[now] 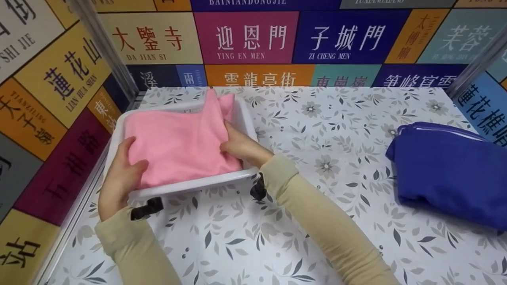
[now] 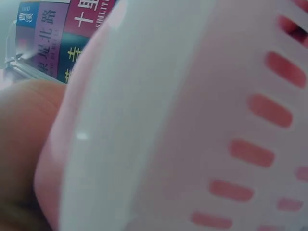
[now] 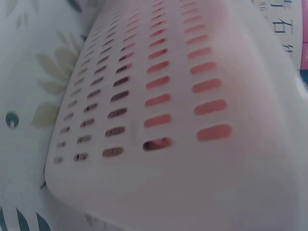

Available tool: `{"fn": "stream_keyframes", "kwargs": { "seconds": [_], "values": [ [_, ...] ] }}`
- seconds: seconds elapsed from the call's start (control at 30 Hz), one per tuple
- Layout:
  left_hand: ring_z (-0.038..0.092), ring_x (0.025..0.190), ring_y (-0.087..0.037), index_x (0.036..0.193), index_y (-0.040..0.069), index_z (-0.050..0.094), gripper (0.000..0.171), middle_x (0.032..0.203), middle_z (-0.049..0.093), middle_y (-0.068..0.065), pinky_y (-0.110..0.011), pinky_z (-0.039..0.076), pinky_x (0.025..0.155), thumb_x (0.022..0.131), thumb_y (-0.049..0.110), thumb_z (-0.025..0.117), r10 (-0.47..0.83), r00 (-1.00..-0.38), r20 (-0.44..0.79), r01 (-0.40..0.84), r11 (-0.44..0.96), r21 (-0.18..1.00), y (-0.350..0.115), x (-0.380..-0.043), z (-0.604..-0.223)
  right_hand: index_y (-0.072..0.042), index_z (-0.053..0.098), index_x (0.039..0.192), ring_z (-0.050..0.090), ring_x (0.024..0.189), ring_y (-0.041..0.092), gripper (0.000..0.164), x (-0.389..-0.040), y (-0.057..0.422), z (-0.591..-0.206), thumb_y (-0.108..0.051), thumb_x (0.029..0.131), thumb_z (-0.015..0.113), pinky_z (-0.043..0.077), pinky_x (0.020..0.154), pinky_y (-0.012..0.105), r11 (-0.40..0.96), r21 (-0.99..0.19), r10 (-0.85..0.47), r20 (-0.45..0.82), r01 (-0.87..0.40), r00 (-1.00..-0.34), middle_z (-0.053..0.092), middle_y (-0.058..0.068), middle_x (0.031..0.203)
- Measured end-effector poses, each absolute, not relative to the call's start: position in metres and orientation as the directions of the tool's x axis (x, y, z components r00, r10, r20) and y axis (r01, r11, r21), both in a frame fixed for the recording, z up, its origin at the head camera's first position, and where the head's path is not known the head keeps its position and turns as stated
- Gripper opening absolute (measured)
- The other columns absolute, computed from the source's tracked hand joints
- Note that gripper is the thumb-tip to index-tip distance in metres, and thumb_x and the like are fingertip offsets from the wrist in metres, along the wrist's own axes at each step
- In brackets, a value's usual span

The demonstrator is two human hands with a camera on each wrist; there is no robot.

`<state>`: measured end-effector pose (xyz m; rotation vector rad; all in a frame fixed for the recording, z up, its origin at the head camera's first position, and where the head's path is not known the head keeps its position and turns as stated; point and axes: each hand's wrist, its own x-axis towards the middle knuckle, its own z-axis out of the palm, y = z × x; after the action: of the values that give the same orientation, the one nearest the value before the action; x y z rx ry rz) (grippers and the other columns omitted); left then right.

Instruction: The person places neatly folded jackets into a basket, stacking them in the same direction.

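A folded pink cloth fills the white plastic basket, with one corner standing up at the back right. At the cloth's left edge my left hand holds it, thumb on top and the other fingers partly hidden down by the basket wall. My right hand grips the raised fold on the right side, its fingertips hidden behind the fabric. Through the slots of the basket wall in the right wrist view, pink fabric shows in the upper rows. The left wrist view shows the basket's rim close up.
A folded dark blue cloth lies at the right of the table, which has a leaf-patterned cover. Walls of coloured panels with lettering stand behind and at both sides. The basket sits near the left wall.
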<state>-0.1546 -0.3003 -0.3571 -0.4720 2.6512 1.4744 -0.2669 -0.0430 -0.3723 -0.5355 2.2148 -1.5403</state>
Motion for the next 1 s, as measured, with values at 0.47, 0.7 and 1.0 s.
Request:
{"fn": "stream_keyframes", "kwargs": {
  "seconds": [0.47,0.7,1.0],
  "values": [
    [0.015,0.129,-0.039,0.144,0.017,0.012,0.06,0.145,0.015,-0.018,-0.055,0.015,0.102,0.092,0.028,0.04,-0.181,-0.958,-0.223,-0.284,0.7,0.655,-0.298,-0.151,-0.355,-0.027,0.008,0.144,-0.002,0.134,0.02,0.098,-0.253,-0.045,-0.378,0.004,0.068,0.06,0.039,0.088,0.019,0.62,-0.683,-0.431,0.113,-0.385,-0.895,-0.025,0.01,0.144],
    [0.011,0.13,-0.04,0.144,0.013,0.01,0.061,0.145,0.011,-0.022,-0.055,0.012,0.102,0.093,0.029,0.039,-0.156,-0.957,-0.246,-0.281,0.718,0.636,-0.299,-0.152,-0.356,-0.008,0.022,0.141,-0.007,0.133,0.029,0.07,-0.251,-0.048,-0.378,-0.015,0.079,0.054,0.005,0.106,0.037,0.748,-0.544,-0.438,0.026,-0.38,-0.899,-0.021,0.016,0.144],
    [-0.008,0.131,-0.036,0.143,0.007,0.013,0.06,0.146,-0.013,-0.015,-0.054,0.002,0.103,0.093,0.026,0.039,-0.152,-0.961,-0.233,-0.269,0.723,0.636,-0.298,-0.153,-0.36,0.002,0.065,0.098,0.025,0.123,0.047,0.038,-0.248,-0.051,-0.384,-0.03,0.084,0.049,0.028,0.102,0.039,0.843,-0.288,-0.488,-0.05,-0.455,-0.872,0.01,0.033,0.14]
  ]
}}
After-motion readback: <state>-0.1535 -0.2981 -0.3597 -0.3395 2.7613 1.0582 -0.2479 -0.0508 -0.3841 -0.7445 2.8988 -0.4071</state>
